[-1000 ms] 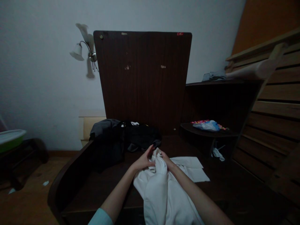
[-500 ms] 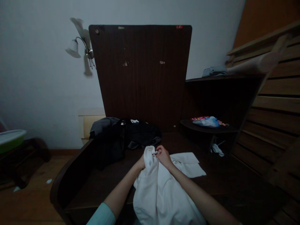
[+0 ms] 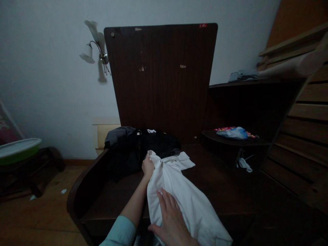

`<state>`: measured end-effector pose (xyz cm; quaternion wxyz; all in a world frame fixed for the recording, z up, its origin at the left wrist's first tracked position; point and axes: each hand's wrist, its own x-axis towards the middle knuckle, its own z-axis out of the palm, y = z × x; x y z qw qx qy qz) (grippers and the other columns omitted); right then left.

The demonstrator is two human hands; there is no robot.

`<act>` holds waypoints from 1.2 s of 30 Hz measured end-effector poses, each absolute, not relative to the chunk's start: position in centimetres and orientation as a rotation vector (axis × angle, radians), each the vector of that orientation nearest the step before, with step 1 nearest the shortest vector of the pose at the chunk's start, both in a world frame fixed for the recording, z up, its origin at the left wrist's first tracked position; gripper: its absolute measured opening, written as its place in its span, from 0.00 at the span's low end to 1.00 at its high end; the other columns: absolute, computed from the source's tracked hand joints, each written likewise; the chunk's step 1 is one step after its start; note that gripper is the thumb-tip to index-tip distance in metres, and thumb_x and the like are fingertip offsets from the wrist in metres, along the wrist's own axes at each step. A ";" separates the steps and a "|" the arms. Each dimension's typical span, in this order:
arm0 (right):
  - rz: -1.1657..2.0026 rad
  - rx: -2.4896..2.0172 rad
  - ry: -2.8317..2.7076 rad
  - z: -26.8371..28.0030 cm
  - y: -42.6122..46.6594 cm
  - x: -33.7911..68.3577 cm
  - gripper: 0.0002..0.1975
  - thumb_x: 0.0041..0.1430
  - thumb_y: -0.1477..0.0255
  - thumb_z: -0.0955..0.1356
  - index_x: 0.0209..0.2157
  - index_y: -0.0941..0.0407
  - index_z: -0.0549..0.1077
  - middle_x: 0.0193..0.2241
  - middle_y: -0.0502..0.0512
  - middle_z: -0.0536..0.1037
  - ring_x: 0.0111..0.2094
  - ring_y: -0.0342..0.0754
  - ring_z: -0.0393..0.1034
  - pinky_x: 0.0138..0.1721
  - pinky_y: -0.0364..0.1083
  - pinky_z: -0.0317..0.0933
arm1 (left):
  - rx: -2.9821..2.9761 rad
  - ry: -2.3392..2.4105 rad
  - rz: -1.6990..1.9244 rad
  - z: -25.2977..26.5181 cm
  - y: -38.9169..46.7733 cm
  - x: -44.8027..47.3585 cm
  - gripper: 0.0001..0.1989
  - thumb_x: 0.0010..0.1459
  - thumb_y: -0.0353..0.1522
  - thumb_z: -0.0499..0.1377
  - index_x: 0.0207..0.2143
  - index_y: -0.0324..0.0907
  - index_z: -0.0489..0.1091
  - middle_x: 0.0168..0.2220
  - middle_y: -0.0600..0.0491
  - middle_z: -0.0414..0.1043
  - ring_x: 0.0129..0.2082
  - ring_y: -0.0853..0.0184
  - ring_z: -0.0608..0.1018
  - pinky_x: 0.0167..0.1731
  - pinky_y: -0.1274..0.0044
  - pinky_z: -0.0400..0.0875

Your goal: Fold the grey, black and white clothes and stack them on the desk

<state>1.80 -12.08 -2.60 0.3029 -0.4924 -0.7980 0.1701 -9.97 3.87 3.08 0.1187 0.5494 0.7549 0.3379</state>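
A white shirt (image 3: 176,181) hangs down over the front edge of the dark wooden bench, its upper end raised and bunched. What looks like a sleeve sticks out to the right at the top. My left hand (image 3: 148,166) is closed round the collar end at the upper left, with the fingertips partly hidden by the cloth. Lower down, my right hand (image 3: 170,217) lies over the front of the shirt, fingers stretched and thumb spread, gripping nothing.
Black and grey clothes or bags (image 3: 143,145) are heaped at the back left of the bench (image 3: 212,191). On the right, a corner shelf (image 3: 217,138) holds a plastic bag (image 3: 234,133). Wooden slats (image 3: 302,136) stand far right; a green basin (image 3: 20,153) sits at left.
My right hand has let go of the collar and come down onto the shirt's front, opening. My left hand has kept hold and moved slightly up and left with the shirt. The view has shifted left.
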 end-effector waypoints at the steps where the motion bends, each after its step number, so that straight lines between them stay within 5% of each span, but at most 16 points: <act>1: 0.437 -1.307 -2.138 -2.7 -11.9 1.6 0.40 0.36 0.64 0.72 0.53 0.58 0.59 0.58 0.65 0.54 0.57 0.65 0.46 0.56 0.61 0.42 | 1.602 2.216 0.975 3.1 4.0 -10.1 0.15 0.56 0.35 0.48 0.45 0.41 0.65 0.37 0.43 0.73 0.36 0.61 0.75 0.30 0.78 0.61; 6: 0.475 -1.208 -2.299 -1.3 -11.5 2.8 0.29 0.39 0.75 0.66 0.48 0.59 0.65 0.59 0.62 0.51 0.59 0.58 0.45 0.57 0.58 0.41 | 1.646 2.180 0.950 3.1 4.2 -10.5 0.14 0.57 0.34 0.47 0.38 0.39 0.70 0.34 0.41 0.73 0.36 0.60 0.74 0.31 0.77 0.62; 13: 0.583 -1.149 -2.151 -0.8 -10.3 9.6 0.24 0.38 0.81 0.58 0.39 0.54 0.71 0.46 0.55 0.72 0.48 0.50 0.64 0.49 0.51 0.59 | 2.118 1.635 1.068 3.3 3.8 -9.8 0.10 0.50 0.31 0.53 0.33 0.37 0.71 0.43 0.45 0.69 0.44 0.61 0.68 0.44 0.74 0.60; 16: 0.268 -1.374 -1.897 -1.1 -8.4 14.9 0.16 0.42 0.77 0.59 0.33 0.52 0.71 0.37 0.56 0.75 0.42 0.52 0.68 0.44 0.52 0.62 | 2.326 1.195 0.783 3.5 2.7 -8.2 0.12 0.46 0.29 0.54 0.35 0.38 0.71 0.38 0.51 0.71 0.39 0.64 0.70 0.41 0.77 0.63; 20: -0.024 -1.419 -1.752 -0.1 -6.0 20.9 0.08 0.42 0.76 0.59 0.26 0.51 0.67 0.38 0.58 0.74 0.44 0.55 0.65 0.46 0.54 0.58 | 2.595 1.032 0.337 4.1 0.3 -5.6 0.11 0.44 0.26 0.53 0.32 0.40 0.70 0.32 0.52 0.73 0.33 0.64 0.73 0.34 0.78 0.65; 24: 0.266 -1.411 -1.785 1.9 -5.2 23.1 0.09 0.45 0.71 0.58 0.29 0.53 0.66 0.33 0.55 0.74 0.36 0.51 0.69 0.39 0.50 0.62 | 2.723 0.978 0.209 6.0 -3.1 -4.4 0.09 0.47 0.28 0.52 0.29 0.40 0.70 0.33 0.47 0.74 0.33 0.61 0.74 0.32 0.77 0.65; 29: 0.746 -1.347 -1.670 5.9 -6.1 23.5 0.07 0.45 0.66 0.59 0.21 0.54 0.63 0.18 0.48 0.66 0.22 0.45 0.63 0.24 0.43 0.58 | 2.369 0.672 -0.058 9.4 -6.1 -7.7 0.08 0.41 0.26 0.54 0.26 0.41 0.71 0.27 0.54 0.74 0.29 0.64 0.73 0.32 0.76 0.66; 33: 1.008 -1.191 -1.454 10.5 -6.2 23.5 0.06 0.41 0.68 0.62 0.25 0.54 0.64 0.19 0.48 0.67 0.19 0.43 0.61 0.19 0.41 0.54 | 1.728 0.825 0.517 11.4 -4.5 -11.6 0.11 0.40 0.33 0.59 0.28 0.36 0.72 0.22 0.51 0.73 0.30 0.59 0.75 0.32 0.72 0.68; 36: 0.904 -1.137 -1.414 12.2 -3.6 22.9 0.10 0.40 0.70 0.62 0.29 0.54 0.67 0.22 0.49 0.70 0.21 0.44 0.63 0.22 0.41 0.56 | 1.495 0.999 0.933 11.9 -1.5 -12.5 0.19 0.50 0.41 0.51 0.33 0.34 0.71 0.25 0.47 0.73 0.33 0.58 0.75 0.34 0.71 0.67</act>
